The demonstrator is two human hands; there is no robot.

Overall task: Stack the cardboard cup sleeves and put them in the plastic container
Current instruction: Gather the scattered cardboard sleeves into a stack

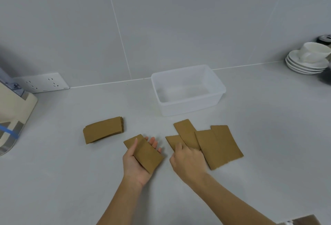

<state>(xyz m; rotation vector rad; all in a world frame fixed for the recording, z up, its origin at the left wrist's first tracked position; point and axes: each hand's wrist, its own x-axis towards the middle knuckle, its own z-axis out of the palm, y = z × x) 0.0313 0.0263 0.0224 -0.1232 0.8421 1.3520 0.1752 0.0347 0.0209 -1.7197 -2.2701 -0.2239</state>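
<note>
My left hand (136, 163) lies palm up and holds a small pile of flat brown cardboard sleeves (146, 154), thumb pressed on top. My right hand (188, 162) rests palm down on the nearest of several loose sleeves (218, 144) that overlap on the counter; its fingers touch the left one (172, 140), and whether they grip it I cannot tell. A neat stack of sleeves (103, 128) lies further left. The clear plastic container (188, 106) stands empty behind the loose sleeves.
A stack of white saucers with a cup (308, 59) stands at the far right by the wall. A beige appliance (12, 117) sits at the left edge beside a wall socket (43, 82). The grey counter (62, 171) meets a tiled wall behind.
</note>
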